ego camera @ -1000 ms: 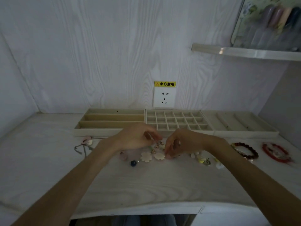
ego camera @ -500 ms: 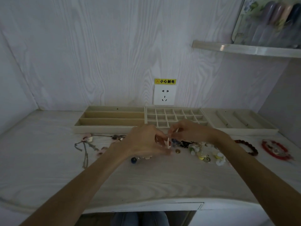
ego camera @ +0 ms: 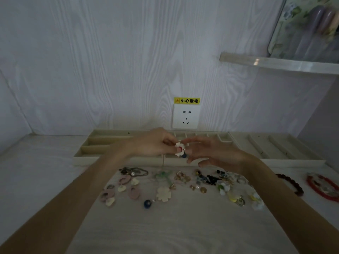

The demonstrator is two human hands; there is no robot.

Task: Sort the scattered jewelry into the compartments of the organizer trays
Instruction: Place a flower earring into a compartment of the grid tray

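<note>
My left hand (ego camera: 152, 143) pinches a white flower earring (ego camera: 179, 149) with a blue bead below it, held in the air over the front of the grid tray (ego camera: 201, 136). My right hand (ego camera: 212, 153) is right beside it, its thumb and forefinger touching the flower's right side, the other fingers spread. Scattered jewelry lies on the desk below: a second white flower (ego camera: 163, 193) with a blue bead (ego camera: 147, 203), pink oval earrings (ego camera: 134, 193), a green piece (ego camera: 163, 176), dark and gold pieces (ego camera: 207, 178), yellow and white flowers (ego camera: 236, 197).
Three cream trays stand along the wall: long slots at left (ego camera: 97, 143), grid in the middle, slanted slots at right (ego camera: 275, 147). A dark bead bracelet (ego camera: 291, 183) and a red bracelet (ego camera: 322, 187) lie at the right. A wall socket (ego camera: 185, 116) and a shelf (ego camera: 275, 63) are above.
Both hands rose from the desk toward the trays, lifting one white flower earring off the pile. The other white flower stayed on the desk.
</note>
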